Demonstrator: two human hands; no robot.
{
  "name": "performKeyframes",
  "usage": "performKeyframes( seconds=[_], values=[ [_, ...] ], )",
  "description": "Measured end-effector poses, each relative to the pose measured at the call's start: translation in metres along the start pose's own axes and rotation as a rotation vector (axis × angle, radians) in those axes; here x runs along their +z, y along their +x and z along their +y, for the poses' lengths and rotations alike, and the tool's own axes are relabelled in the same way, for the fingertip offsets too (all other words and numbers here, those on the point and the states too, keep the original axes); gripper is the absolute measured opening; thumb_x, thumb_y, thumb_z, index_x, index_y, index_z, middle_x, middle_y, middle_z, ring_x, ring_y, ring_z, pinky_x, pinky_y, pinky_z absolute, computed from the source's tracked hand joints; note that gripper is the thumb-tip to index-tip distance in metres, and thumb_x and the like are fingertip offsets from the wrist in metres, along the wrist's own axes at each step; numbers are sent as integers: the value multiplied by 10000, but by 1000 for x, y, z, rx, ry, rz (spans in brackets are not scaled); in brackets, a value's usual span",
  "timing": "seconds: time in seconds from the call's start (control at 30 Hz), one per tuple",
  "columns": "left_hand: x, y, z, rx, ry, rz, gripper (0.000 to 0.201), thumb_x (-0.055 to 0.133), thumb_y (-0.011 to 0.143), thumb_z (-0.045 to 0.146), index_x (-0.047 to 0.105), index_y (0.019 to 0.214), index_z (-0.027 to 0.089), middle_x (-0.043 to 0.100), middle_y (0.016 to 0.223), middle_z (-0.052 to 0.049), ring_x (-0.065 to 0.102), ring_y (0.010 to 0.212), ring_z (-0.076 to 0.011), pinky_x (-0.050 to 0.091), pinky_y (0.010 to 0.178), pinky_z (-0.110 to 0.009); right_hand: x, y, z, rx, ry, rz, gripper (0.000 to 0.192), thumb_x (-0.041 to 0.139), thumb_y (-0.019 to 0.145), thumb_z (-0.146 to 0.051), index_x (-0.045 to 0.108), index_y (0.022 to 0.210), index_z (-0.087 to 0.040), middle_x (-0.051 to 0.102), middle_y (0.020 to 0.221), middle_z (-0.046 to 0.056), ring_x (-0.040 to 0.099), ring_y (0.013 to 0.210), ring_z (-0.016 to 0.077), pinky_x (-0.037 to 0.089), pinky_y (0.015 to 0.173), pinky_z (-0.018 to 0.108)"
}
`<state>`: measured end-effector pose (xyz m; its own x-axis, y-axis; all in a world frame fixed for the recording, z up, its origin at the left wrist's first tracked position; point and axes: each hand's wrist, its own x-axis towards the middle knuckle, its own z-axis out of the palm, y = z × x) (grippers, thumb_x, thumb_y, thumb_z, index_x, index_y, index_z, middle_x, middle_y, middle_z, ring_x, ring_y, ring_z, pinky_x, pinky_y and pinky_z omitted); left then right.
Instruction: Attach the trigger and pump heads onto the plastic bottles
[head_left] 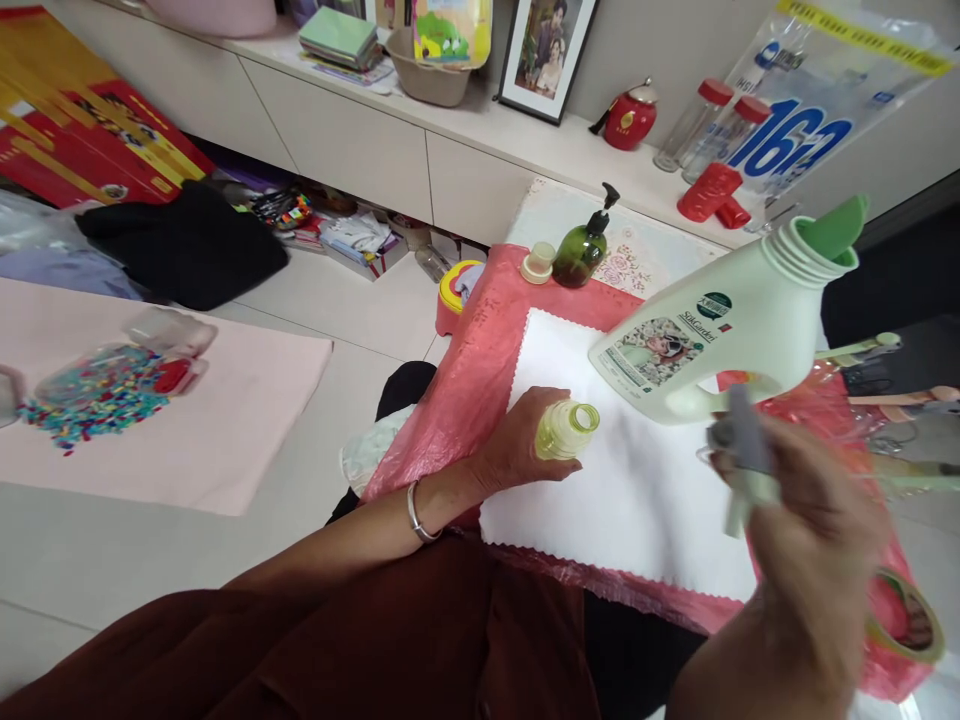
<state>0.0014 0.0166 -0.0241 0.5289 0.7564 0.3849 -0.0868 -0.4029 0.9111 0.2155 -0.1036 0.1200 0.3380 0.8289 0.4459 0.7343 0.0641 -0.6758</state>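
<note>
My left hand (517, 445) is wrapped round a small yellow-green see-through bottle (559, 435), whose uncapped mouth tilts up to the right. It is over a white sheet with a scalloped edge (637, 520). To the right, my right hand (817, 545) is raised and blurred, gripping what looks like a grey and pale green spray head (750, 450). Beyond both hands stands a large pale green detergent jug (727, 310), uncapped, with a green spout in its neck. A dark green pump bottle (581, 252) and a pale cap (538, 264) stand at the back.
Red plastic (450, 400) covers the small table. Tape rolls (911, 620) sit at its right corner. A white ledge (472, 125) behind carries a framed photo (547, 60), a red jar (631, 118) and glass tubes. Colourful beads (105, 395) lie on a pink sheet at left.
</note>
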Motion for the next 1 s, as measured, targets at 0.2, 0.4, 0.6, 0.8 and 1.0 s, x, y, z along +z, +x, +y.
performKeyframes(
  seconds=[0.2,0.4,0.6,0.8,1.0],
  values=[
    [1,0,0,-18,13,3,939,904,617,482,432,1398,261,544,1365,-126,560,1285,-368,451,1122,-557,37,-22,59,-60,-375,-305,348,493,941,-379,685,1164,-193,671,1089,85,590,956,252,484,796,394],
    [2,0,-2,-6,8,20,942,907,604,485,450,1387,229,563,1350,-142,574,1268,-366,470,1114,-548,47,-31,74,-1,-334,-376,386,502,943,-430,715,1143,-179,680,1126,99,610,1033,267,507,884,428],
    [6,-1,-7,-63,14,31,958,903,567,521,470,1372,235,583,1335,-132,588,1238,-366,476,1110,-554,6,-6,78,427,-185,198,471,790,709,-564,770,955,-163,712,933,102,659,754,243,542,763,409],
    [3,0,-1,8,19,43,894,880,630,482,461,1380,237,588,1305,-128,599,1230,-365,503,1087,-571,2,39,94,365,165,405,601,885,565,-401,743,1085,-137,686,1097,164,683,1010,291,553,924,420],
    [2,2,3,-8,29,26,899,900,617,461,460,1368,234,586,1319,-125,587,1255,-369,486,1105,-576,25,72,105,379,358,436,420,896,464,-327,677,760,-125,660,826,102,640,772,215,545,785,376]
  ],
)
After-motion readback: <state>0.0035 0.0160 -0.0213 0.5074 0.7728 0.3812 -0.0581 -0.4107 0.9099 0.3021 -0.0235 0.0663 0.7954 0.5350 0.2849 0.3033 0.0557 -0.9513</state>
